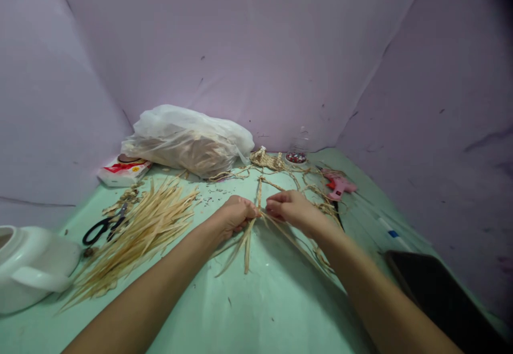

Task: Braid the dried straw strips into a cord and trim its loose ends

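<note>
A thin braid of straw-coloured fibre (259,194) runs toward me over the green tabletop, and its loose strands (247,247) fan out below. My left hand (239,214) is closed in a pinch on the braid's lower end. Close beside it, my right hand (290,210) has curled fingers near the same spot, with strands passing under it. Whether those fingers grip a strand is hard to make out. A long braided cord (320,196) lies in loops behind and to the right of my right hand.
Flat dried strips (160,226) lie at left beside scissors (106,226) and a white jug (36,268). A plastic bag (188,140), a woven piece (266,159) and a bead container (296,156) stand by the back wall. At right are a pink glue gun (340,184) and a dark tablet-like slab (436,295).
</note>
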### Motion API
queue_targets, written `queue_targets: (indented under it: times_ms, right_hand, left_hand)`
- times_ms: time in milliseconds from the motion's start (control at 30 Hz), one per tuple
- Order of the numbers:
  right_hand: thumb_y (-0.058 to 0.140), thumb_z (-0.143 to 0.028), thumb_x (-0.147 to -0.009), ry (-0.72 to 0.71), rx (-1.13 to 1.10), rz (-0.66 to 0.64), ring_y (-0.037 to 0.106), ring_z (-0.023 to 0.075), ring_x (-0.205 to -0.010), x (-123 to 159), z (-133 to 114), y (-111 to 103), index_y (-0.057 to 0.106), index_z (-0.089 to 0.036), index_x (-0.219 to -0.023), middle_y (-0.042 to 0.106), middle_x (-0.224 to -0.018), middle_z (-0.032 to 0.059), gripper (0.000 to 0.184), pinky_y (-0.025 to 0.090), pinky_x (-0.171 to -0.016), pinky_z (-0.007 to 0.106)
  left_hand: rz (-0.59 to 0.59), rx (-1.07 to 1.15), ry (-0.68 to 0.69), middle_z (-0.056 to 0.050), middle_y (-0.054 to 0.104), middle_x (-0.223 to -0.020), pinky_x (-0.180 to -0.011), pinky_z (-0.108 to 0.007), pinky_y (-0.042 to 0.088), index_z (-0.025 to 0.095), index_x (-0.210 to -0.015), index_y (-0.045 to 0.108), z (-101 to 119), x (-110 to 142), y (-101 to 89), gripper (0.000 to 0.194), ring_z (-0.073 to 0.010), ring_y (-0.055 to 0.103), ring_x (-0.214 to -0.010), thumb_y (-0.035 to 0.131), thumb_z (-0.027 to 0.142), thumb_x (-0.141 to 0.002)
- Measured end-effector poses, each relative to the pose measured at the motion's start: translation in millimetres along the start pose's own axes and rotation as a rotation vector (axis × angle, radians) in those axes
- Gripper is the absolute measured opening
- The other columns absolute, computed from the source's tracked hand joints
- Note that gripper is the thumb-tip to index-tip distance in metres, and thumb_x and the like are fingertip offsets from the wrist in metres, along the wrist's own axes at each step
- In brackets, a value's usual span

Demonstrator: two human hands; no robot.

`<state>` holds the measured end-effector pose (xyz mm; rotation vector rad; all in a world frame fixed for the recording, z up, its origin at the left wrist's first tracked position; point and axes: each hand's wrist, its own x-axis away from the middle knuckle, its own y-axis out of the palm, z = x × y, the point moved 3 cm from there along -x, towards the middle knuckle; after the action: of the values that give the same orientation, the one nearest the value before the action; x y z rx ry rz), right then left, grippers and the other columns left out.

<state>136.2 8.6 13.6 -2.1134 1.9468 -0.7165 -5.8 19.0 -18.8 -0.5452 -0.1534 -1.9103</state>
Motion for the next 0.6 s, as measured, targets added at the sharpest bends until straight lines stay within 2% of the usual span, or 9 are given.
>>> queue_targets:
  times_ms: [100, 167, 300, 433, 600]
  right_hand:
    - [0.056, -0.017, -0.069, 0.146, -0.257, -0.202, 0.049, 0.0095, -0.042, 0.9, 8.3, 23.3, 0.061, -0.013, -0.055, 0.056, -0.045, -0.0005, 0.015, 0.042, -0.048, 0.022]
    - [0.058, -0.015, -0.068, 0.165, -0.351, -0.238, 0.049, 0.0084, -0.04, 2.5, 9.6, 30.9, 0.061, -0.012, -0.056, 0.055, -0.044, -0.0012, 0.013, 0.044, -0.047, 0.021]
    - [0.059, -0.01, -0.066, 0.134, -0.307, -0.149, 0.045, 0.0075, -0.033, -1.0, 13.9, 32.4, 0.059, -0.011, -0.049, 0.053, -0.039, -0.001, 0.017, 0.041, -0.037, 0.019]
    - [0.055, -0.004, -0.064, 0.164, -0.369, -0.071, 0.045, 0.0072, -0.031, -3.6, 17.7, 34.6, 0.057, -0.012, -0.048, 0.054, -0.039, -0.0008, 0.018, 0.039, -0.033, 0.018]
    - [0.054, -0.007, -0.063, 0.203, -0.49, -0.025, 0.048, 0.008, -0.033, -1.5, 20.9, 40.4, 0.056, -0.012, -0.052, 0.055, -0.039, -0.0002, 0.012, 0.038, -0.032, 0.017]
  left_hand:
    - [-0.004, -0.039, 0.026, 0.007, 0.03, -0.037, -0.035, -0.021, 0.009, 0.016, -0.055, 0.047, 0.8, 1.0, 1.3, 0.005, -0.0038, 0.018, -0.032, 0.05, 0.02, -0.056]
    - [-0.005, -0.076, 0.051, 0.007, 0.034, -0.038, -0.036, -0.021, 0.01, 0.016, -0.056, 0.048, 1.8, 1.4, 2.2, 0.006, -0.004, 0.02, -0.033, 0.051, 0.021, -0.057]
    - [0.018, -0.179, 0.137, 0.004, 0.04, -0.041, -0.04, -0.02, 0.018, 0.014, -0.051, 0.051, 4.5, 0.8, 2.7, 0.008, -0.0048, 0.026, -0.037, 0.05, 0.019, -0.057]
    - [0.133, -0.324, 0.218, 0.003, 0.043, -0.043, -0.044, -0.022, 0.021, 0.013, -0.048, 0.056, 6.5, 0.8, -1.5, 0.008, -0.0073, 0.032, -0.045, 0.051, 0.016, -0.054]
    - [0.25, -0.702, 0.316, -0.001, 0.053, -0.049, -0.047, -0.024, 0.025, 0.015, -0.054, 0.062, 9.8, 5.5, -3.1, 0.015, -0.012, 0.043, -0.05, 0.049, 0.021, -0.058]
